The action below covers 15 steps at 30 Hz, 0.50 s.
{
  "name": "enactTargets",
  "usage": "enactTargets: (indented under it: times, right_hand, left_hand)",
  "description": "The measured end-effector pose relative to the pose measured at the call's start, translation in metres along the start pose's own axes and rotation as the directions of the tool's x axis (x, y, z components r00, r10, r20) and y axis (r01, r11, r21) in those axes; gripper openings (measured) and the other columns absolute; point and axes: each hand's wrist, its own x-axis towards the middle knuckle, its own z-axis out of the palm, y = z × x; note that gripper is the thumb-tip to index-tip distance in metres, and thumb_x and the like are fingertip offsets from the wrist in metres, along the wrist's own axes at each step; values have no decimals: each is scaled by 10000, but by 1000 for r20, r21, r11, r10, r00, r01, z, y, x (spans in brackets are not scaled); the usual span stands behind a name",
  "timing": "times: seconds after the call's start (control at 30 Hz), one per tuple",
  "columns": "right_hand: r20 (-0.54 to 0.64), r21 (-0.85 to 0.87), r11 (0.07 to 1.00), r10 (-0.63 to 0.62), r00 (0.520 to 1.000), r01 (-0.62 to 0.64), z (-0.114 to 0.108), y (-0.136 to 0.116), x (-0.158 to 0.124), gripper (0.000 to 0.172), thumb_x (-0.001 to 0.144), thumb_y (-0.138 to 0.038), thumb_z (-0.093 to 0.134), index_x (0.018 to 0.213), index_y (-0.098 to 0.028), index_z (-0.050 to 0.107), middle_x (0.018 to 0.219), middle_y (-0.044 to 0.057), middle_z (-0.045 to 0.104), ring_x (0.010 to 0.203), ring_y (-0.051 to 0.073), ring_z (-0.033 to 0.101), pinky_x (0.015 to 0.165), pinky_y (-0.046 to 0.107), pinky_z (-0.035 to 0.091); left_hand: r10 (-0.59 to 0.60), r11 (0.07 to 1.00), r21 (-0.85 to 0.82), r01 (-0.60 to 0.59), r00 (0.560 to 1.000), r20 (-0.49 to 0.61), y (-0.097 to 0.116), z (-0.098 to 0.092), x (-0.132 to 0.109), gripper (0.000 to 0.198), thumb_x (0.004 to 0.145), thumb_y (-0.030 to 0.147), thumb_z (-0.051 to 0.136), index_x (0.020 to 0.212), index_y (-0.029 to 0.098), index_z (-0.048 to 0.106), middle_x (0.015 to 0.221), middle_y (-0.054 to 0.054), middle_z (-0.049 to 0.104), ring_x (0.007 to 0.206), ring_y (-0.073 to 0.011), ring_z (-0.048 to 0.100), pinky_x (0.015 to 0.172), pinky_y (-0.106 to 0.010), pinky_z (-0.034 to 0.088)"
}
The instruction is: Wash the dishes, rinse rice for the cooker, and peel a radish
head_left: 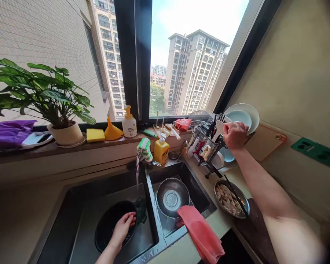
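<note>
My left hand (123, 229) reaches down into the left sink basin (71, 216) and grips the rim of a black pan (111, 223) lying there, under a thin stream of water from the tap (138, 161). My right hand (234, 135) is raised at the dish rack (206, 145) on the right counter, fingers curled closed beside the utensils and the white plates (243, 115) standing in it. What the fingers grip is hidden.
A metal strainer (172, 197) sits in the right basin with a pink cloth (202, 233) draped over the sink edge. A metal bowl of food (231, 200) with chopsticks rests on the counter. Soap bottles, a sponge, a funnel and a potted plant (57, 99) line the windowsill.
</note>
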Motion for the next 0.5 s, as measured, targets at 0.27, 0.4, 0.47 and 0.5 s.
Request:
enactTargets:
  times: [0.27, 0.4, 0.47, 0.5]
  right_hand:
    - [382, -153, 988, 63, 922, -4, 6, -3, 51, 671, 924, -505, 254, 658, -39, 657, 792, 198, 676, 953, 225, 539, 677, 441, 202]
    - [485, -258, 966, 130, 865, -1, 25, -1, 62, 849, 809, -683, 52, 328, -116, 462, 843, 244, 668, 1006, 265, 556, 628, 492, 150]
    - [455, -272, 962, 124, 882, 5, 29, 3, 64, 844, 829, -687, 100, 326, -126, 481, 881, 242, 673, 1005, 268, 569, 631, 482, 155]
    - [453, -281, 960, 148, 879, -17, 27, 5, 65, 844, 840, -692, 135, 370, -117, 537, 886, 243, 676, 992, 265, 578, 628, 471, 164]
  left_hand:
    - [19, 971, 235, 38, 972, -235, -42, -54, 14, 274, 659, 365, 546, 819, 163, 641, 909, -130, 725, 954, -303, 674, 849, -399, 528]
    - [-29, 930, 318, 185, 898, -438, -74, -96, 12, 265, 697, 290, 515, 913, 165, 604, 1046, -153, 695, 1131, -315, 597, 978, -433, 451]
    - [-65, 909, 326, 261, 859, -507, -87, -109, 9, 260, 700, 289, 522, 917, 158, 582, 1059, -192, 679, 1186, -348, 557, 1002, -464, 423]
    - [-85, 901, 323, 290, 847, -525, -92, -112, 7, 239, 697, 292, 529, 891, 161, 572, 1033, -204, 681, 1183, -363, 557, 996, -476, 425]
